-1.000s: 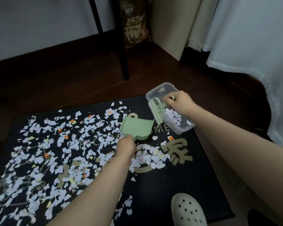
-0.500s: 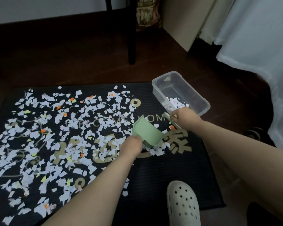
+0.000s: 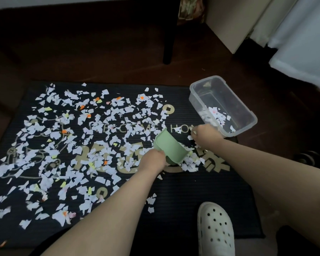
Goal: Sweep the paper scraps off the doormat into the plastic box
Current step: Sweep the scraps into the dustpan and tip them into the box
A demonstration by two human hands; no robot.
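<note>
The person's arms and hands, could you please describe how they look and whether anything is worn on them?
The left hand and right hand wear no gloves, and no watch, bracelet or ring shows. Both forearms are bare too, with no sleeves in view.

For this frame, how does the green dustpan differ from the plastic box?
The dustpan is opaque pale green; the plastic box is clear. The dustpan is tilted, gripped by the left hand over the doormat; the box stands flat at the doormat's far right corner. The box holds a small pile of paper scraps; none show on the dustpan's visible face. Both are open containers for scraps.
</note>
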